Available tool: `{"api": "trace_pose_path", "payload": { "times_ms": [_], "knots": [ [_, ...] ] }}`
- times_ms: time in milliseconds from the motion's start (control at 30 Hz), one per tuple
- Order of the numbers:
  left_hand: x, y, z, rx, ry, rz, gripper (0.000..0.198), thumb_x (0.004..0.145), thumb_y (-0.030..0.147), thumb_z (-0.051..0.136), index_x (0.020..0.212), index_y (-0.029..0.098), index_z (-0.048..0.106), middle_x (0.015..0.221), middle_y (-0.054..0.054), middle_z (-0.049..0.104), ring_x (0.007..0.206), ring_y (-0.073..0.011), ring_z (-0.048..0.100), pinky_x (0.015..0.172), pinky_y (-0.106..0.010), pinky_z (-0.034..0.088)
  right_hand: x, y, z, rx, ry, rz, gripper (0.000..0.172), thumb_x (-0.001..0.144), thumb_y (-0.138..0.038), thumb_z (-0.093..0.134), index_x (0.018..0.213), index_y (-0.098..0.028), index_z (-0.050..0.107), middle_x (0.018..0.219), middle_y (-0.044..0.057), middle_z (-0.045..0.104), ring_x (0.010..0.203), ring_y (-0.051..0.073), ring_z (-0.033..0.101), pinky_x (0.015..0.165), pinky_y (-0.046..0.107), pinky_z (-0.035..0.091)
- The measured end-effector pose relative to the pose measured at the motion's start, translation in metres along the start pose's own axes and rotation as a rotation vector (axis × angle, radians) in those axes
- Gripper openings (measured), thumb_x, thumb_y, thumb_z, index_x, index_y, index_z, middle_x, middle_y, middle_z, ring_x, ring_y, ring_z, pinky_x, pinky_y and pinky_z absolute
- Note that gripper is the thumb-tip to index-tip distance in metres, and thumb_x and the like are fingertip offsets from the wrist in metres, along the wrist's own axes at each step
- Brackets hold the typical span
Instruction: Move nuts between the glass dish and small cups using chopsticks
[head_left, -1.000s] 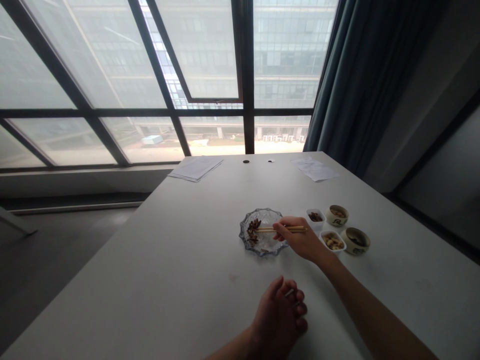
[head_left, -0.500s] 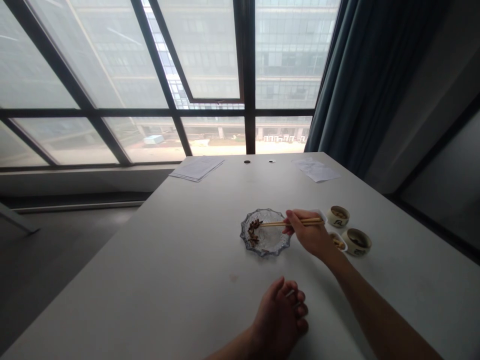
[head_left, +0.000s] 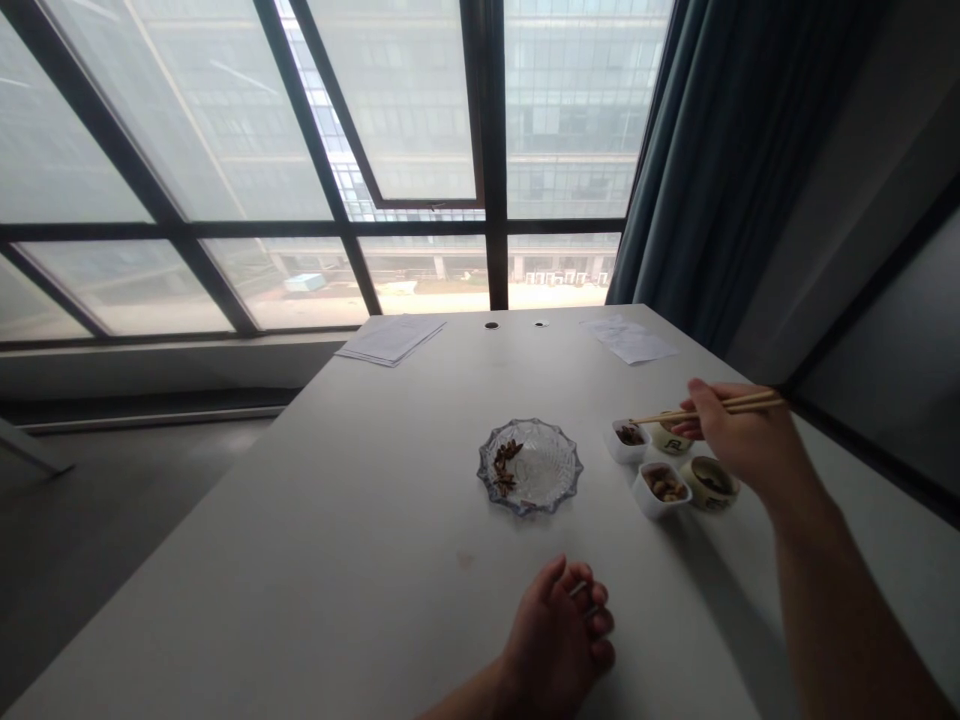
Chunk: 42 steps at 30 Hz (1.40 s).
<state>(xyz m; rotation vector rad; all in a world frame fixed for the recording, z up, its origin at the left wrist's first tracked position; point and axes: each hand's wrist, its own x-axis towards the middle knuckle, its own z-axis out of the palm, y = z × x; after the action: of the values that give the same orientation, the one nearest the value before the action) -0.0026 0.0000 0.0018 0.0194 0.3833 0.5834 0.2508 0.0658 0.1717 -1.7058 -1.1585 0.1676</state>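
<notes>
The pair of wooden chopsticks (head_left: 705, 408) is pinched firmly in the right hand (head_left: 742, 442), a writing-style hold between thumb and fingers that leaves the tips free. Those tips meet close together near the far rim of a small white dish (head_left: 626, 459) of dark pieces, with nothing visible between them; how high they sit above it is hard to tell. A second white dish (head_left: 651, 510), filled with pale nuts, stands just beside the first, and both are close to a ceramic cup (head_left: 709, 498) holding something dark, with a lettered ceramic cup (head_left: 670, 447) partly behind the hand. Nearer the middle of the white table (head_left: 300, 560), a scalloped glass plate (head_left: 529, 510) carries star anise (head_left: 506, 467) on its left side — the rest of the plate is bare. The left hand (head_left: 559, 630) rests well apart near the table's edge, fingers loosely curled — whether they hold anything, I cannot tell
</notes>
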Motion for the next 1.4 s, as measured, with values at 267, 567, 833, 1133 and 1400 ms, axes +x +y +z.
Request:
{"api": "trace_pose_path", "payload": {
  "times_ms": [267,567,833,1133,1400],
  "knots": [
    [0.0,-0.001,0.0,0.002,0.002,0.013,0.023,0.086,0.039,0.071,0.089,0.018,0.062,0.078,-0.001,0.06,0.061,-0.0133,0.051,0.058,-0.025,0.024,0.0,0.002,0.003,-0.074,-0.08,-0.055,0.04,0.091,-0.056,0.064,0.076,-0.021,0.076,0.066,0.007,0.076,0.061,0.025,0.076,0.056,0.03,0.06],
    [0.001,-0.001,0.0,-0.004,-0.021,0.009,0.023,0.086,0.039,0.072,0.089,0.018,0.062,0.078,0.0,0.06,0.061,-0.013,0.052,0.058,-0.025,0.024,-0.019,-0.015,0.03,0.27,-0.268,-0.026,0.043,0.089,-0.059,0.067,0.085,-0.017,0.077,0.076,0.01,0.078,0.067,0.025,0.077,0.06,0.031,0.062],
    [0.001,-0.001,0.003,0.01,0.0,0.005,0.022,0.086,0.039,0.071,0.087,0.019,0.061,0.075,0.001,0.059,0.059,-0.0128,0.051,0.058,-0.025,0.023,-0.063,-0.031,0.091,0.331,-0.659,-0.204,0.04,0.098,-0.05,0.058,0.079,-0.018,0.075,0.076,0.006,0.077,0.07,0.02,0.074,0.064,0.028,0.056],
    [0.002,-0.001,0.004,0.001,-0.006,-0.002,0.022,0.086,0.039,0.07,0.087,0.019,0.061,0.076,0.001,0.058,0.06,-0.0129,0.051,0.058,-0.025,0.023,-0.07,-0.012,0.118,0.406,-0.696,-0.193,0.043,0.094,-0.056,0.062,0.08,-0.017,0.074,0.08,0.008,0.077,0.073,0.021,0.074,0.065,0.029,0.058],
    [0.003,-0.001,0.001,-0.005,-0.013,-0.007,0.021,0.088,0.039,0.068,0.087,0.019,0.062,0.076,0.0,0.059,0.06,-0.0131,0.051,0.058,-0.025,0.024,-0.067,-0.013,0.113,0.409,-0.597,-0.142,0.048,0.097,-0.058,0.056,0.079,-0.017,0.075,0.079,0.01,0.078,0.073,0.024,0.075,0.067,0.033,0.06]
  ]
}}
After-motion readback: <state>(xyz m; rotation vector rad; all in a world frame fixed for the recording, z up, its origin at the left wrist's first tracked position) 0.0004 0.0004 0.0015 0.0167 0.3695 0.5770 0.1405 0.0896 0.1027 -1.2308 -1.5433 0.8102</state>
